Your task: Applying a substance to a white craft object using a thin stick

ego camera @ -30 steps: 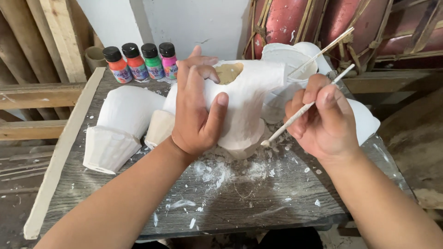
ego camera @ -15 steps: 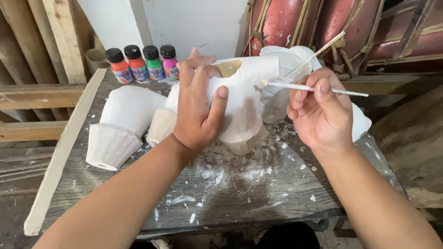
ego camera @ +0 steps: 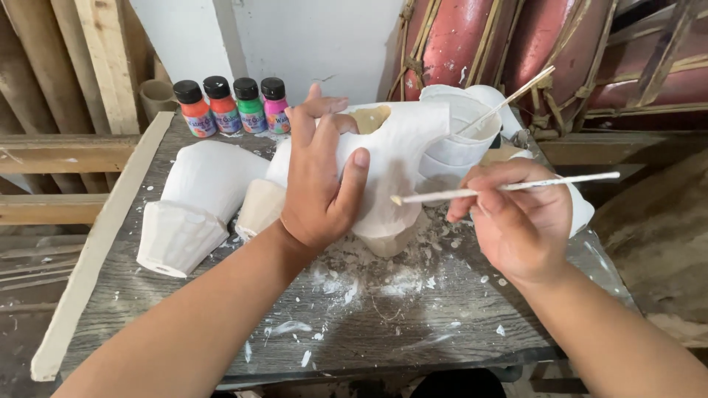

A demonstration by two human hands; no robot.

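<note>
The left hand point(ego camera: 321, 184) is spread flat against the side of a white plaster figure point(ego camera: 402, 147), fingers up and thumb pressed to its front, steadying it upright near the middle of a grey wooden table point(ego camera: 184, 309). The right hand point(ego camera: 516, 221) pinches a thin white stick point(ego camera: 509, 188) between thumb and fingers, holding it almost level with its tip just beside the figure's right side; whether the tip touches cannot be told. White crumbs and flakes point(ego camera: 369, 276) lie scattered on the table around the figure's base. To the left lie two more white plaster pieces point(ego camera: 195, 203). Behind the figure stands a white cup point(ego camera: 461, 125) with another stick leaning in it, and at the table's far edge four small paint bottles point(ego camera: 230, 107) stand in a row.
</note>
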